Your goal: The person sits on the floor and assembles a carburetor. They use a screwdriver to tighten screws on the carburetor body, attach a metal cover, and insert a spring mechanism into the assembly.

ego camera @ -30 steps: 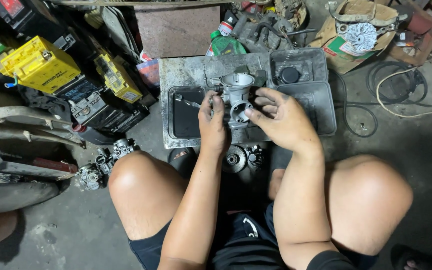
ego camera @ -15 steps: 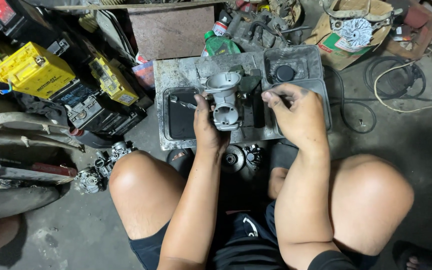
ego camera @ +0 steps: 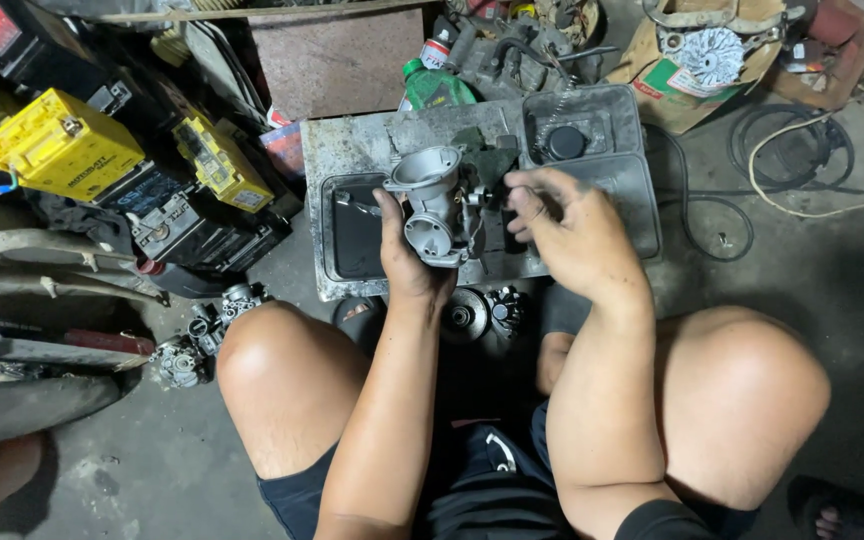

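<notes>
Two bare hands are working on a cast-metal carburetor body (ego camera: 435, 205) held above a grimy metal tray (ego camera: 352, 150). Left hand (ego camera: 407, 255) is clamping its lower barrel; right hand (ego camera: 567, 235) is pinching at a side fitting. It looks rigid, fairly heavy, probably oily; the barrel seems the safest hold.

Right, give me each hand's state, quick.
Left hand: closed around the grey metal carburetor.
Right hand: fingers curled beside the carburetor; whether it holds something cannot be told.
</notes>
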